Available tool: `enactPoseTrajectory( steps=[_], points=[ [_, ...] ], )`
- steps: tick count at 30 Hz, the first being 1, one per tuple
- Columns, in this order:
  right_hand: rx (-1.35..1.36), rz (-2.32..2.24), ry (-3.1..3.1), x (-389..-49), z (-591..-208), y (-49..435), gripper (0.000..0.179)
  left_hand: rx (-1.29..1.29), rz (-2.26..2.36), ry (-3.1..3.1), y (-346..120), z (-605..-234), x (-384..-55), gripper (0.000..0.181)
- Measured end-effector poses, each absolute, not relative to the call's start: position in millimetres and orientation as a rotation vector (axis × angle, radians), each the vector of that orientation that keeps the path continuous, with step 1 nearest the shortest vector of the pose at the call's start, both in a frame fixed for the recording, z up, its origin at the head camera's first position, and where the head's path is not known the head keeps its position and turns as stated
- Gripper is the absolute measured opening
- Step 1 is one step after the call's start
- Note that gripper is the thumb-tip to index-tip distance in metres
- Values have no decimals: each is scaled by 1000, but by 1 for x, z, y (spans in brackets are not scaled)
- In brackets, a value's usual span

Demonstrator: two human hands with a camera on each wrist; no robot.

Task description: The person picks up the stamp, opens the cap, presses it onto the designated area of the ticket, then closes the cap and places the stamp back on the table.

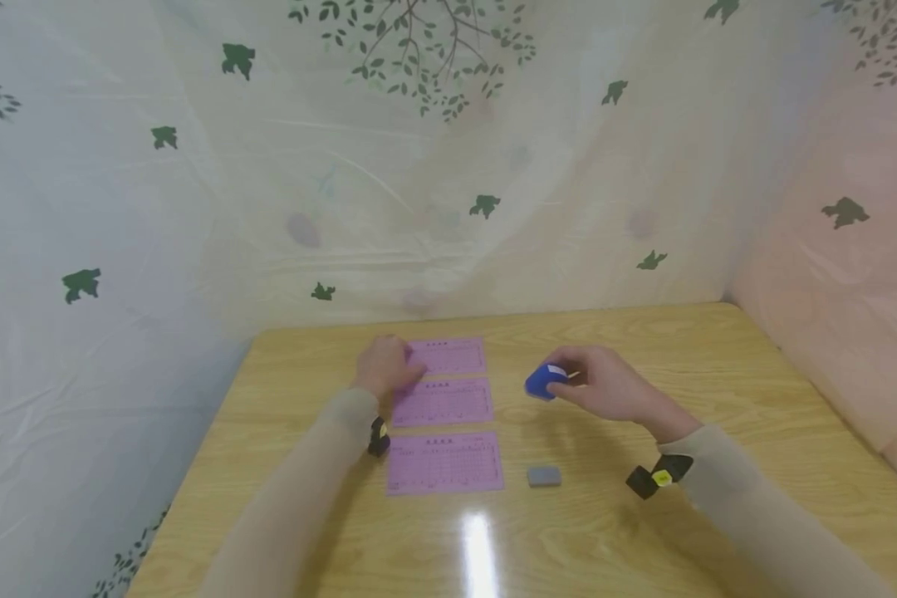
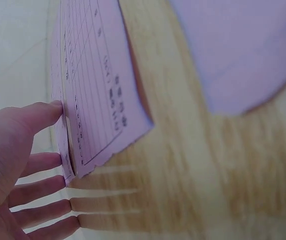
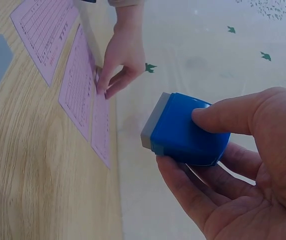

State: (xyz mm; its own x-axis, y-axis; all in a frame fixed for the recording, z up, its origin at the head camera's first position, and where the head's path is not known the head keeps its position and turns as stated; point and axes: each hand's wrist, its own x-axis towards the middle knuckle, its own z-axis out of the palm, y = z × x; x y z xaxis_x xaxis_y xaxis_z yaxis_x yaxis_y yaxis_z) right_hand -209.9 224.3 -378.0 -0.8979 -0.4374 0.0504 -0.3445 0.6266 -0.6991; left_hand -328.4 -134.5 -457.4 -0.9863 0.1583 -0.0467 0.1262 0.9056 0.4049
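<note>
My right hand (image 1: 605, 384) pinches a blue stamp (image 1: 541, 382) between thumb and fingers, above the table to the right of the papers. Its grey end (image 3: 152, 122) faces away from the palm in the right wrist view. Three pink printed slips lie in a column: the far slip (image 1: 454, 357), the middle slip (image 1: 443, 404) and the near slip (image 1: 444, 463). At the far slip's left edge rests my left hand (image 1: 384, 367). In the left wrist view its thumb and fairly straight fingers touch that slip's end (image 2: 65, 150).
A small grey block (image 1: 544, 477) lies on the wooden table (image 1: 628, 531), right of the near slip. Pale sheeting (image 1: 419, 241) printed with leaves stands behind the table's far edge and along its sides. Both forearms wear dark wrist mounts.
</note>
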Motion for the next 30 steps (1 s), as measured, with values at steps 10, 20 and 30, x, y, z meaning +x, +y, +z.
enactPoseTrajectory(
  steps=[10,20,30],
  points=[
    [-718,-1085,2770,-230,-382,211,24,190,625,3003,-136,-454,-324,43],
    [-642,-1068,2854,-262,-404,194,21,130,668,2953,-133,-455,-328,51],
    [-619,-1085,2920,-290,-424,159,23,92,649,2948,-134,-452,-328,49]
  ],
)
